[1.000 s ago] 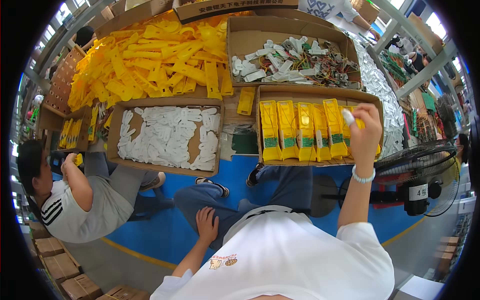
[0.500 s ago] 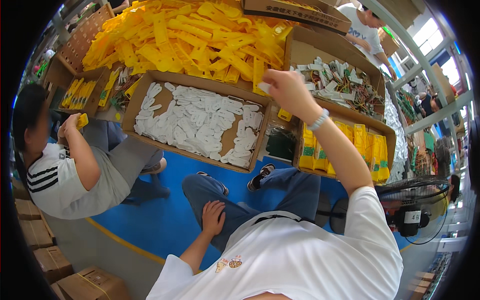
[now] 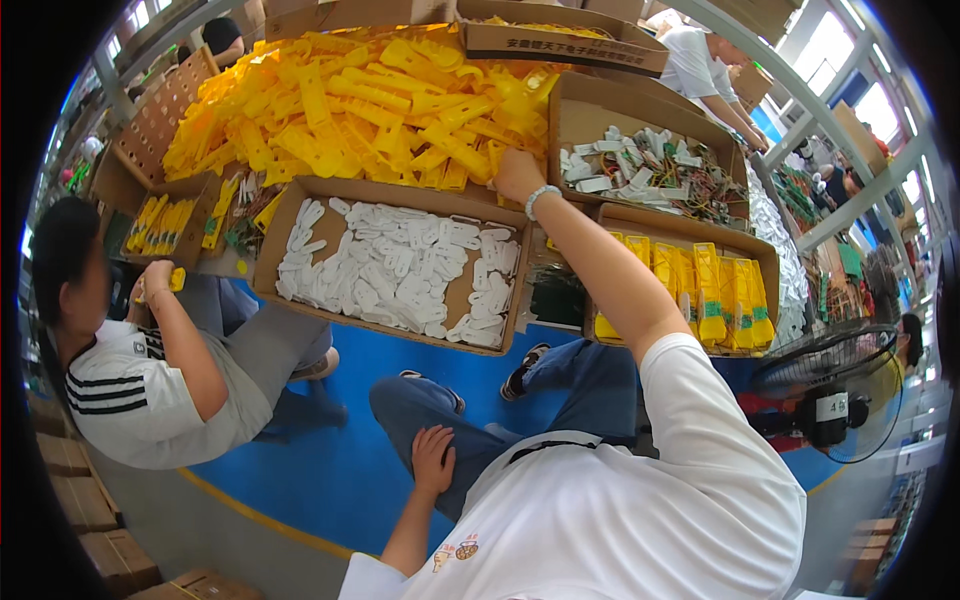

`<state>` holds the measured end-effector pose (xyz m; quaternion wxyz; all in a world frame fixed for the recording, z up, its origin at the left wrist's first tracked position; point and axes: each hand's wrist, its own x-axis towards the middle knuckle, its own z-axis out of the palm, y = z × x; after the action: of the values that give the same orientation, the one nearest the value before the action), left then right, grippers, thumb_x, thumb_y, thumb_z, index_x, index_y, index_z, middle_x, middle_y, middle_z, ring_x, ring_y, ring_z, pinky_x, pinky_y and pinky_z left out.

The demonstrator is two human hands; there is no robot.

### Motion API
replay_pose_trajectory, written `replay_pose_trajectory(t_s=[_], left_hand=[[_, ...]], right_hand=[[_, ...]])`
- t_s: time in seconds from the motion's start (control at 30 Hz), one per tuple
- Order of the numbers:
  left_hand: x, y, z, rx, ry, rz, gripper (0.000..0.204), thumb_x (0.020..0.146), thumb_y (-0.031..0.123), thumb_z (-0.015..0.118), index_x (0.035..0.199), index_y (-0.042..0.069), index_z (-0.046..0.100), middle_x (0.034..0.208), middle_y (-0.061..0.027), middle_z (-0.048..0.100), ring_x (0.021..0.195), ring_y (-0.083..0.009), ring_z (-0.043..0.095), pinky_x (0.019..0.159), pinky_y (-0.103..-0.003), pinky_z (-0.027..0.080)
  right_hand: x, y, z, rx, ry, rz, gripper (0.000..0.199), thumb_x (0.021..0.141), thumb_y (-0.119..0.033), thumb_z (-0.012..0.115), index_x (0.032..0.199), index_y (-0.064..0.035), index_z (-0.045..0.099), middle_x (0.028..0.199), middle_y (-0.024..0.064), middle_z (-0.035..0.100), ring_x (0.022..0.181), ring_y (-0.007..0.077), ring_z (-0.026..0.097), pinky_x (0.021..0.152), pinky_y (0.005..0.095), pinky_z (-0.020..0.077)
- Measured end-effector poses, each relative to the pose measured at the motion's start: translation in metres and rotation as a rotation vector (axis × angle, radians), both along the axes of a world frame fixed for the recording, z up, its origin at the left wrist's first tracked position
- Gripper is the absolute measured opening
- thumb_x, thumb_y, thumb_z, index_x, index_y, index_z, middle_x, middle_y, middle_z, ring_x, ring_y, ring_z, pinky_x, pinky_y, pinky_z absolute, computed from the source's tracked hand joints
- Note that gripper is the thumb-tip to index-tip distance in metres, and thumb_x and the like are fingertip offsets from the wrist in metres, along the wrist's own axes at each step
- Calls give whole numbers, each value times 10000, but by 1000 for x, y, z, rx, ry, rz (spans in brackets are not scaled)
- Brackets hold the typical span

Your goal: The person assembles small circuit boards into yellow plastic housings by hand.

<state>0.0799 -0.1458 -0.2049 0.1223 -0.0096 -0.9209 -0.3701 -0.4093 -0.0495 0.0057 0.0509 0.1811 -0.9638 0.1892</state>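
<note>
My right hand (image 3: 518, 178), a beaded bracelet at its wrist, reaches to the near right edge of a heap of yellow plastic casings (image 3: 330, 105). Its fingers curl down against an upright casing there; their tips are partly hidden, and what they hold cannot be made out. Just below that hand is the corner of a shallow cardboard box (image 3: 268, 255) with many small white plastic pieces (image 3: 395, 260). My left hand (image 3: 433, 458) lies flat on my thigh, fingers stretched, holding nothing.
To the right, one box (image 3: 690, 345) holds yellow casings with green boards; another (image 3: 565, 100) behind it holds wired white parts. At left a seated co-worker's hands (image 3: 158, 280) hold a yellow piece. A black fan (image 3: 825, 400) stands at right. Another person works far right.
My right hand has moved left, from over the gap between the boxes to the yellow heap's edge. A small whitish thing at its fingertips no longer shows. My left hand stays on my thigh.
</note>
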Motion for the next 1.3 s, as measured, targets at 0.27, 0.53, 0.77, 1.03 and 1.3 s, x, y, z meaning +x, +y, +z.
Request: replay_pose_trajectory(t_s=[0.27, 0.53, 0.77, 1.03, 1.3], left_hand=[[-11, 17, 4, -1, -13, 145, 227, 859, 100, 558, 1056, 18, 635, 1105, -129, 635, 1109, -261, 565, 1028, -425, 351], [-94, 58, 172, 996, 340, 338, 383, 950, 101, 514, 1310, -11, 444, 1145, -134, 594, 1058, -204, 573, 961, -324, 427], [-157, 124, 250, 1370, 432, 123, 505, 975, 198, 483, 1407, 58, 263, 1198, -135, 548, 1000, -249, 593, 891, -379, 483], [-137, 128, 215, 1592, 91, 67, 309, 988, 206, 424, 1259, 62, 388, 1060, -132, 558, 717, -233, 596, 602, -368, 506], [-87, 91, 186, 1525, 215, 407, 356, 968, 225, 447, 1297, 98, 394, 1056, -106, 549, 700, -186, 568, 609, -352, 492]], right_hand=[[26, 12, 34, -269, 41, 91, 322, 658, -144, 770, 924, 8, 671, 946, 220, 643, 943, 369, 605, 852, 391, 483], [155, 63, 130, -674, -199, 560, 309, 705, -49, 666, 1009, 0, 640, 980, 172, 606, 894, 293, 625, 764, 357, 513], [230, 130, 111, -621, -505, 753, 384, 732, -56, 664, 1104, 14, 598, 939, 147, 656, 838, 211, 661, 736, 317, 524], [81, 272, 133, -489, 255, 103, 204, 758, -152, 639, 913, -32, 694, 898, 169, 678, 832, 321, 658, 761, 377, 521], [-18, 414, 151, -149, 545, -428, 200, 765, -172, 611, 895, -32, 672, 915, 211, 653, 868, 364, 626, 806, 457, 496]])
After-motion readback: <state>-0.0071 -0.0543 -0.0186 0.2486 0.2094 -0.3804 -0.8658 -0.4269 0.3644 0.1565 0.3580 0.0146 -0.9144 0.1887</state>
